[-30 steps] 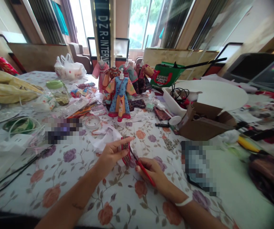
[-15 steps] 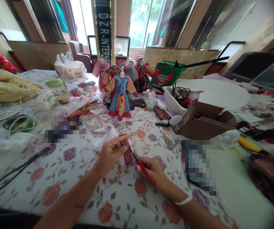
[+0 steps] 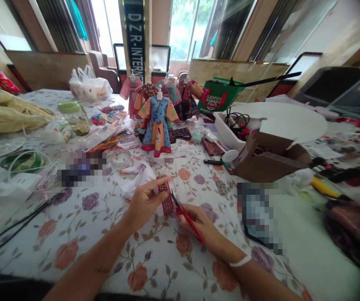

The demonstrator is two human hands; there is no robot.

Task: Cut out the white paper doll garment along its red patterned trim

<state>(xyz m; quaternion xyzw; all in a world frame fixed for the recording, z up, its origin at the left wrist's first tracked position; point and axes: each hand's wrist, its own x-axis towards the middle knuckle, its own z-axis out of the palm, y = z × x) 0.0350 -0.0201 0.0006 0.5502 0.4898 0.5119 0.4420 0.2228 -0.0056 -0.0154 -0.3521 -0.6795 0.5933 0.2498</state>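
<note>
My left hand [image 3: 147,198] pinches a patterned ribbon [image 3: 166,204], red-edged with a dark woven band, over the flowered tablecloth [image 3: 136,255]. White fabric [image 3: 139,177] lies bunched just behind that hand. In my right hand [image 3: 199,223] is a pair of scissors [image 3: 191,223] with red handles, its fingers closed around them. The dark blades point up and left, close beside the ribbon's right edge; whether they touch it I cannot tell. Beyond both hands stands a small blue and orange doll dress [image 3: 157,121] on a stand.
More doll dresses [image 3: 133,94] stand behind the blue one. To the right are a cardboard box [image 3: 270,161], a white bin [image 3: 226,131] and a green bag [image 3: 219,96]. A tape roll [image 3: 120,158], a lidded jar [image 3: 78,119] and a black cord [image 3: 19,225] lie leftward.
The scissors have drawn slightly away from the ribbon's edge, and their blades show more clearly. My left hand keeps its pinch in nearly the same place.
</note>
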